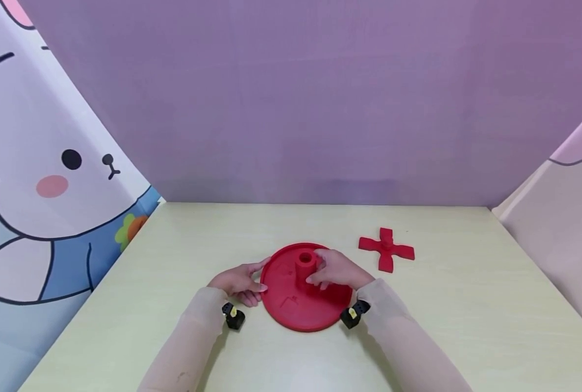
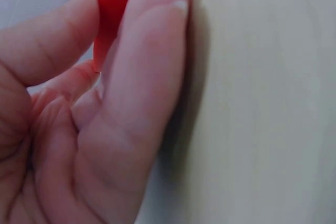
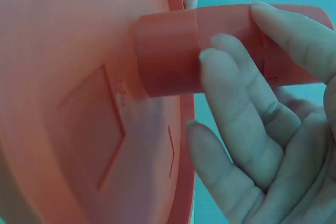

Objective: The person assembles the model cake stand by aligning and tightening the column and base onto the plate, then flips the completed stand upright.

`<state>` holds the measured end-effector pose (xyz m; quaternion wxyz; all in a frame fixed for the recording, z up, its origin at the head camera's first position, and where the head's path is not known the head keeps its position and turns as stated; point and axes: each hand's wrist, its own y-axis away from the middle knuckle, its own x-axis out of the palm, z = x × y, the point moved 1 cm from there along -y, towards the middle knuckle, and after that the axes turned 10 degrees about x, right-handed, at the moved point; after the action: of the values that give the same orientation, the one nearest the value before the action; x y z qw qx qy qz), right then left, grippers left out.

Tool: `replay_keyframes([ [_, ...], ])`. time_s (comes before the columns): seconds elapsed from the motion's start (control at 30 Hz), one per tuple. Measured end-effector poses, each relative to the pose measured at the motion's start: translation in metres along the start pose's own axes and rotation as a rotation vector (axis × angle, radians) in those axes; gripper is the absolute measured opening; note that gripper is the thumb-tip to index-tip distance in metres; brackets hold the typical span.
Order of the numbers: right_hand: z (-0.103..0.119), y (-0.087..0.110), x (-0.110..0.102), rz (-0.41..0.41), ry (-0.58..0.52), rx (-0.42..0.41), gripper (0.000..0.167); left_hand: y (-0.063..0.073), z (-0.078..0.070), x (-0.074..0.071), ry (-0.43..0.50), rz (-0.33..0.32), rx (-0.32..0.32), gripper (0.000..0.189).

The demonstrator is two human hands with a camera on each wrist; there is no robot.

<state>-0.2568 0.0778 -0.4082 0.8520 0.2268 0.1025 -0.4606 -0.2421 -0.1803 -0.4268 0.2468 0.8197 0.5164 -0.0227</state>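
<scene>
On the table, my left hand pinches 1 red disc, my right hand grips 1 red tube: apparently a fitting step, next wanting straight pressure.

The red round plate and the red tube on it look like smooth plastic with a soft sheen; the red four-armed cross, toward the desk's far right corner, looks like matt plastic. The desk shows pale, faint wood grain, and beyond its far edge the purple backdrop looks matt.
</scene>
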Motion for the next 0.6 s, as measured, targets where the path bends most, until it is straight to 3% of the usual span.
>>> replay_keyframes([
  [0.27,0.0014,-0.0008,0.0041,0.047,-0.073,0.002,0.053,0.0014,-0.002,-0.0001,0.006,-0.004,-0.01,0.075],
  [0.6,-0.0014,-0.0004,0.0038,0.024,-0.067,-0.01,0.056,0.0013,-0.0019,0.0006,0.026,0.001,-0.008,0.074],
])
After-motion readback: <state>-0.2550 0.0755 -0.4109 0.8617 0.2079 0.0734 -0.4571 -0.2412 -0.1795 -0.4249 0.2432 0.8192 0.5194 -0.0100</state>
